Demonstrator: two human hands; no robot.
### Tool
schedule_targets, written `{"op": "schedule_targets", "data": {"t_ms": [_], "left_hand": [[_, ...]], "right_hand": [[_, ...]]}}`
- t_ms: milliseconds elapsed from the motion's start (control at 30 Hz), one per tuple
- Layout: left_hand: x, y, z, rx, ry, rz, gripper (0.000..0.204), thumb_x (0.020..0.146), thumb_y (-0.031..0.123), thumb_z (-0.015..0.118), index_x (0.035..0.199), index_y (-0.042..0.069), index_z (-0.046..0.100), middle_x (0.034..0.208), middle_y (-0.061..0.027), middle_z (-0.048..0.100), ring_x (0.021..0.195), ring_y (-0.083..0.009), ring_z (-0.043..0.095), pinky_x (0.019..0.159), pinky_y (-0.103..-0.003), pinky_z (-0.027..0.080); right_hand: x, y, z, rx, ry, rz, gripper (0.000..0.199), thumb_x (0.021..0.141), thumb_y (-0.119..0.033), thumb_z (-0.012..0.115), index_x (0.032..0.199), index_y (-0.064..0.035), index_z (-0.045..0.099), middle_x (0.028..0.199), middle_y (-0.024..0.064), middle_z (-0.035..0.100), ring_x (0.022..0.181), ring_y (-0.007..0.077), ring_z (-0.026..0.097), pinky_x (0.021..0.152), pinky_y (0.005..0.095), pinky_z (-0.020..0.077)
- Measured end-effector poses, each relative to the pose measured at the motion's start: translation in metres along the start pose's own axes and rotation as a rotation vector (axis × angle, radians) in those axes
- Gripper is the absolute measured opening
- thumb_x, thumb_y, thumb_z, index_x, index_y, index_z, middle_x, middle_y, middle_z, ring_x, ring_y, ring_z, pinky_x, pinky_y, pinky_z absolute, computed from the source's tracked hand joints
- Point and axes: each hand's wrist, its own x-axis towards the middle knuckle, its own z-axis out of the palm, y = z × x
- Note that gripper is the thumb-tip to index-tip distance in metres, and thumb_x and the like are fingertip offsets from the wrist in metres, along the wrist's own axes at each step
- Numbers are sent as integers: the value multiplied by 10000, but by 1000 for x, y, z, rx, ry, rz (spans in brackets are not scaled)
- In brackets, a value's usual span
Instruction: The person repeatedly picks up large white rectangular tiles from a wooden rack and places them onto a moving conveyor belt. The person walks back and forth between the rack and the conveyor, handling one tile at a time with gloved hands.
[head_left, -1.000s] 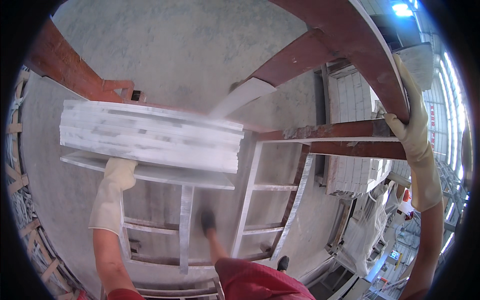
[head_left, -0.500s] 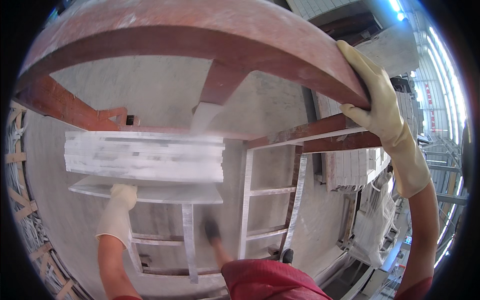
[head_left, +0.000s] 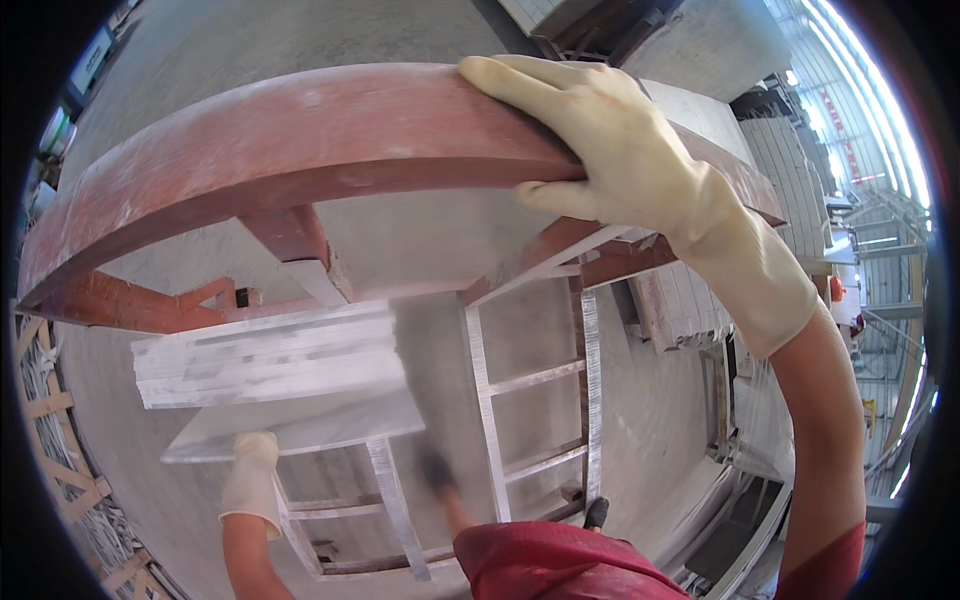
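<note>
1. Pale slab (head_left: 335,418) sits at eight o'clock, on the six-o'clock side of the white stack (head_left: 265,358); left hand (head_left: 256,452) grasps its near edge.
2. Right hand (head_left: 615,135) clasps the red beam (head_left: 300,122) toward one o'clock.
3. Slackened left grip could let the slab slip and chip.

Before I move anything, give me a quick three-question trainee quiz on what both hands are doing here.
1. Which hand is on the red beam?
2. True or false: the left hand is gloved.
3. The left hand is at the edge of: a) the red beam; b) the slab; c) the shoe.

Key: 1. The right hand. 2. True. 3. b.
</note>
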Motion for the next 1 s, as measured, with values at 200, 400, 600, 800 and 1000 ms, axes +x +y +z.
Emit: {"op": "schedule_targets", "data": {"t_ms": [200,400,600,800,1000], "left_hand": [[-67,70,-37,-9,-258,13,331,896,144,545,1184,103,704,1216,-111,685,1124,-311,658,916,-414,548],[-181,135,-103,-43,-344,201,348,861,142,559,1180,131,698,1175,-140,686,1091,-345,665,900,-472,556],[-275,184,-91,-29,-425,175,368,846,164,585,1195,91,677,1141,-182,694,1085,-357,664,929,-471,536],[-370,233,-89,-190,-116,472,296,909,147,493,1120,-2,638,1019,-283,684,976,-405,685,834,-500,551],[-410,325,-114,-14,-68,557,300,916,234,500,1039,23,674,988,-253,698,993,-404,675,876,-504,533]], "right_hand": [[-2,-1,0,-28,3,19,695,694,-227,765,1308,-26,509,1098,165,631,968,375,625,836,444,501],[-6,2,4,4,28,16,692,695,-241,746,1309,-14,522,1134,155,637,994,360,627,850,449,501],[-32,-27,7,-288,250,130,476,738,-267,735,1142,-59,594,1016,104,639,944,296,620,873,411,498],[-291,-106,-1,-18,464,929,357,804,-189,691,1133,-66,626,1121,88,669,1057,304,614,907,374,494],[-584,-334,88,433,868,2359,605,996,-464,500,1429,-42,467,1438,185,510,1339,312,475,1107,388,372]]}}
